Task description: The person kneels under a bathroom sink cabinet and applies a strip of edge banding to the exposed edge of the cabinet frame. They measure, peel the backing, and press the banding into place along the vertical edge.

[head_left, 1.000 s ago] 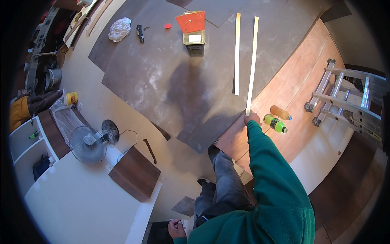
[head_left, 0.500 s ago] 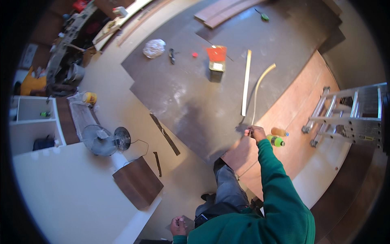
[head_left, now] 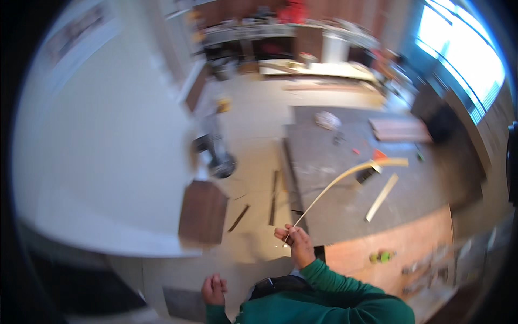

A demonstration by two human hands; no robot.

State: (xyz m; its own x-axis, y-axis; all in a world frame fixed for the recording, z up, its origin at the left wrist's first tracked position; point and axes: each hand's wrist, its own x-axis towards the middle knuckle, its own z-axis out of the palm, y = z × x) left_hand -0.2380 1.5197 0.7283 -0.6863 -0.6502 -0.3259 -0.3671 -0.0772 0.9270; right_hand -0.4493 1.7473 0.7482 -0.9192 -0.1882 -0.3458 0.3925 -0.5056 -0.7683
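My right hand (head_left: 295,245) holds one end of a long pale thin strip (head_left: 339,176), which arches up and to the right over the dark sheet-covered work surface (head_left: 318,210). A second pale strip (head_left: 382,196) lies on that surface, beside a tin (head_left: 365,176) with an orange piece on top. Lower and further left, in a green sleeve, is my left hand (head_left: 215,290), fingers curled; what they hold, if anything, is too blurred to make out. A green bottle (head_left: 381,257) rests on a reddish board (head_left: 350,256).
At left are a white panel (head_left: 91,162), a brown box (head_left: 202,210) and a fan (head_left: 216,159). Dark offcuts (head_left: 238,217) lie on the floor. A blurred aluminium ladder (head_left: 426,267) is at lower right, a cluttered counter (head_left: 248,33) at the back, a bright window (head_left: 458,54) upper right.
My right hand has lifted one strip off the dark sheet, and it now bends in an arc. The view has swung round toward the back counter and window, blurring the room.
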